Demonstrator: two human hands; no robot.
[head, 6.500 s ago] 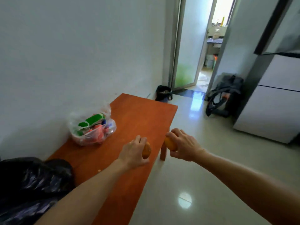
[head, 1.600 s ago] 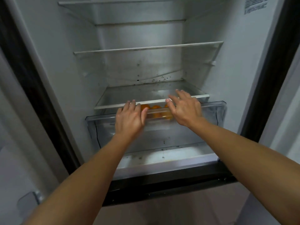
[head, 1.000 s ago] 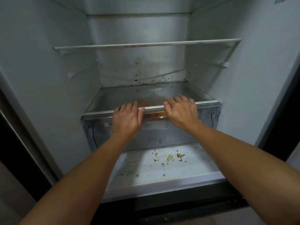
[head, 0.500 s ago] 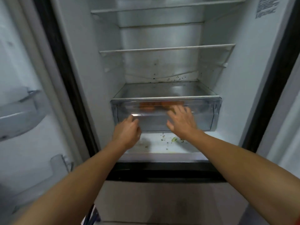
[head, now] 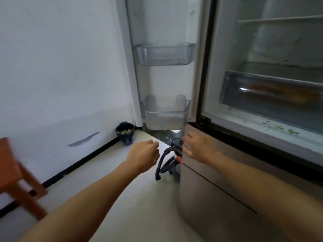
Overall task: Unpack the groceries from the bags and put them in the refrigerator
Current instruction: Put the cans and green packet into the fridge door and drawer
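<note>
The refrigerator (head: 262, 84) now fills the right of the view with its door (head: 164, 67) swung open at center, where half a second ago it was seen head-on. Its crisper drawer (head: 272, 91) is pushed in, blurred orange fruit (head: 286, 92) showing through the clear front. Both arms reach forward over bare floor (head: 108, 172). The left hand (head: 144, 155) hangs loosely curled and holds nothing, off the drawer it touched before; the right hand (head: 199, 147) is spread flat and empty by the lower cabinet's near corner. The bench (head: 12, 172) edges in at far left; a dark bag (head: 170, 159) and small bin (head: 125, 132) sit beyond the hands.
</note>
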